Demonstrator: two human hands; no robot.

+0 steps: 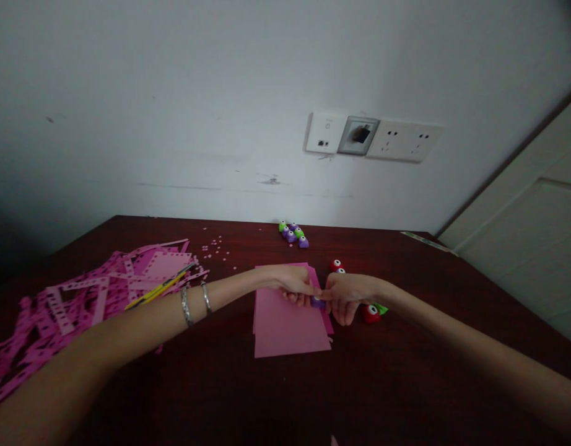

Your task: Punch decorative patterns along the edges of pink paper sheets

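Both hands meet at the right edge of a stack of pink paper sheets lying on the dark red-brown table. Between them is a small purple paper punch, partly covered by fingers. My left hand is closed, its fingers curled over the paper and its thumb side pressed against the punch. My right hand grips the same punch from the right, with its fingers bent down. Close by the right hand are a red paper punch with a green one behind it, and another red punch farther back.
Several purple and green punches stand near the wall. A heap of punched pink paper strips covers the table's left side, with a yellow pencil-like stick on it. Tiny paper bits lie scattered. Wall sockets are above.
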